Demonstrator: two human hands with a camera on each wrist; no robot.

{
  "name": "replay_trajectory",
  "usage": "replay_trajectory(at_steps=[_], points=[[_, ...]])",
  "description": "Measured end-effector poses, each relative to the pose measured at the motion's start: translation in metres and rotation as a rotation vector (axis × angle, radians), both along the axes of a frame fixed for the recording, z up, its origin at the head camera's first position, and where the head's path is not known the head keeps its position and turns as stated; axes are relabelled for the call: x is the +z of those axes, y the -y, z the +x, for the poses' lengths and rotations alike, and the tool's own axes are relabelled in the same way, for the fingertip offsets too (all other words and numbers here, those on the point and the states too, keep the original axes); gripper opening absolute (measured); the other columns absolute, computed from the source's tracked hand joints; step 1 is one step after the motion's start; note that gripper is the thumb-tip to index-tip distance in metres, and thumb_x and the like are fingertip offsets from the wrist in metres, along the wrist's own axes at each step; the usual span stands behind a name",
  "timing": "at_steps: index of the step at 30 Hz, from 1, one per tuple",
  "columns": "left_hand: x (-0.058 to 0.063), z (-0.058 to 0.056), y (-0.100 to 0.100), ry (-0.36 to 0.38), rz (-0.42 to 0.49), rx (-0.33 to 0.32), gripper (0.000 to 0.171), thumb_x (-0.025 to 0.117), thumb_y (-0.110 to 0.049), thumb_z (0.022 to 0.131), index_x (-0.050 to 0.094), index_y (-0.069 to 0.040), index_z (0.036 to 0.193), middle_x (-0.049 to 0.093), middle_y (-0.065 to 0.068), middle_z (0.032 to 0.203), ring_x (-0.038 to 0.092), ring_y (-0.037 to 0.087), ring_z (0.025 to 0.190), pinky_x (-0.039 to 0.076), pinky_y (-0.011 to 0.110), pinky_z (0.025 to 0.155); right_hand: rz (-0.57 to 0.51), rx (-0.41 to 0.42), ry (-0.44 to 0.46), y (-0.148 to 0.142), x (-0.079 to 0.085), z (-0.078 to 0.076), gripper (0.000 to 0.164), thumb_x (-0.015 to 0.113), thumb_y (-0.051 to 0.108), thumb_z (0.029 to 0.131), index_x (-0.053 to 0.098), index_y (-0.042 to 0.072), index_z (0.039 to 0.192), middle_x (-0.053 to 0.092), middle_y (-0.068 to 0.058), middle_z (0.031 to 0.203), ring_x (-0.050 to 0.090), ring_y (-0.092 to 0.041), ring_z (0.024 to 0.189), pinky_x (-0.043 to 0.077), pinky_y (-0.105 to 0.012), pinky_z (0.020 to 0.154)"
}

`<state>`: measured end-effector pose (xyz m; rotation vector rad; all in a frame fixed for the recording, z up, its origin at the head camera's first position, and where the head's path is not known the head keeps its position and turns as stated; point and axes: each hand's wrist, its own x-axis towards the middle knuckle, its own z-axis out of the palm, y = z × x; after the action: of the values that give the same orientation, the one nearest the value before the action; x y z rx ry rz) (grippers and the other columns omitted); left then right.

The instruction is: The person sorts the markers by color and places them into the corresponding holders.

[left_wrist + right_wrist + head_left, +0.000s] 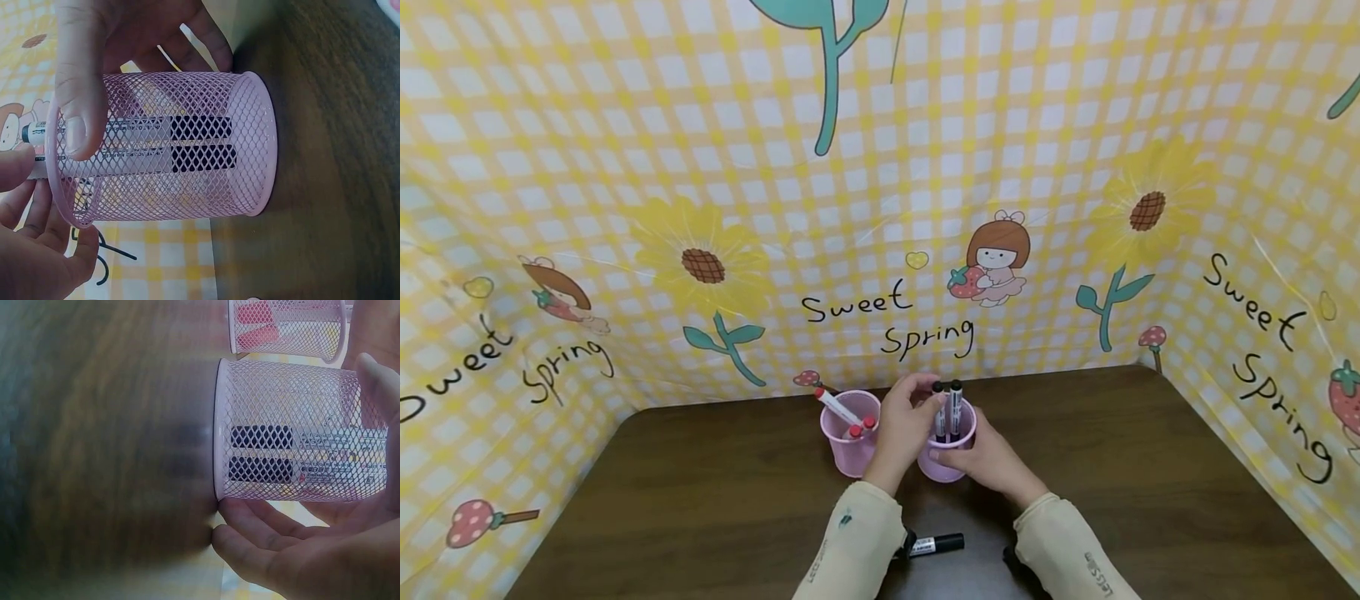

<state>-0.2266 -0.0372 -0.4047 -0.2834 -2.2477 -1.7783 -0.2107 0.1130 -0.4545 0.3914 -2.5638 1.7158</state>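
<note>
A pink mesh pen cup (943, 470) stands on the table in front of me. Two white markers with black ends (203, 127) stand upright inside it, side by side, seen through the mesh. My right hand (1000, 460) grips the cup from the right, its thumb over the near wall by the rim and its fingers round the far side. At the rim's left, my left hand (907, 429) pinches the upper part of the left marker (939, 421) between thumb and fingers. The other marker (956, 410) leans close beside it.
Left of this cup stands a second pink mesh cup (848, 457), holding several red-ended markers (839, 407). Another black-capped marker (942, 544) lies on the dark wooden table (715, 500), partly behind the left sleeve. A yellow checked cloth (865, 192) encloses the back and sides.
</note>
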Motion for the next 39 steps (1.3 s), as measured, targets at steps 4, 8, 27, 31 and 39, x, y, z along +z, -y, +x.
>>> replay_trajectory(at_steps=[4,8,27,31,39], points=[[-0.0002,-0.0001,-0.0003,0.013,-0.008,0.000,0.021,0.072,-0.002,0.091,0.072,-0.005,0.111,0.065,0.011,0.106,0.063,0.020,0.096,0.053,0.036,0.090,0.009,0.001,0.011,-0.0008,-0.0003,-0.0002,0.087,0.089,0.022,0.075,0.040,-0.007,0.142,0.059,-0.020,0.128,0.059,-0.032,0.113,0.048,-0.050,0.097],[-0.0009,-0.0004,-0.0007,0.016,-0.018,0.004,0.021,0.072,-0.003,0.092,0.072,-0.006,0.112,0.064,0.004,0.104,0.063,0.019,0.096,0.053,0.034,0.090,0.007,0.002,0.044,-0.0011,0.0000,-0.0008,0.089,0.088,0.022,0.076,0.038,-0.006,0.144,0.057,-0.021,0.132,0.058,-0.033,0.115,0.047,-0.051,0.099],[-0.0022,-0.0021,-0.0024,0.005,-0.020,-0.009,0.023,0.073,-0.007,0.091,0.071,-0.008,0.115,0.063,0.008,0.112,0.063,0.021,0.102,0.052,0.035,0.095,-0.009,0.029,0.050,-0.0016,-0.0005,-0.0021,0.087,0.087,0.019,0.078,0.038,-0.004,0.145,0.056,-0.022,0.134,0.058,-0.033,0.116,0.047,-0.051,0.099],[-0.0019,-0.0027,-0.0028,0.006,-0.014,-0.013,0.024,0.073,-0.006,0.091,0.071,-0.006,0.115,0.063,0.013,0.115,0.063,0.022,0.103,0.052,0.034,0.094,0.004,0.020,0.053,-0.0015,-0.0007,-0.0020,0.086,0.088,0.020,0.078,0.039,-0.004,0.144,0.057,-0.021,0.132,0.059,-0.032,0.115,0.047,-0.051,0.098],[-0.0006,-0.0032,-0.0018,0.040,0.017,-0.033,0.031,0.073,-0.007,0.092,0.067,-0.004,0.122,0.063,0.010,0.118,0.062,0.024,0.107,0.050,0.035,0.097,0.026,0.024,0.061,-0.0031,0.0001,-0.0018,0.088,0.087,0.023,0.079,0.037,-0.003,0.146,0.055,-0.021,0.135,0.058,-0.034,0.117,0.046,-0.054,0.099]])
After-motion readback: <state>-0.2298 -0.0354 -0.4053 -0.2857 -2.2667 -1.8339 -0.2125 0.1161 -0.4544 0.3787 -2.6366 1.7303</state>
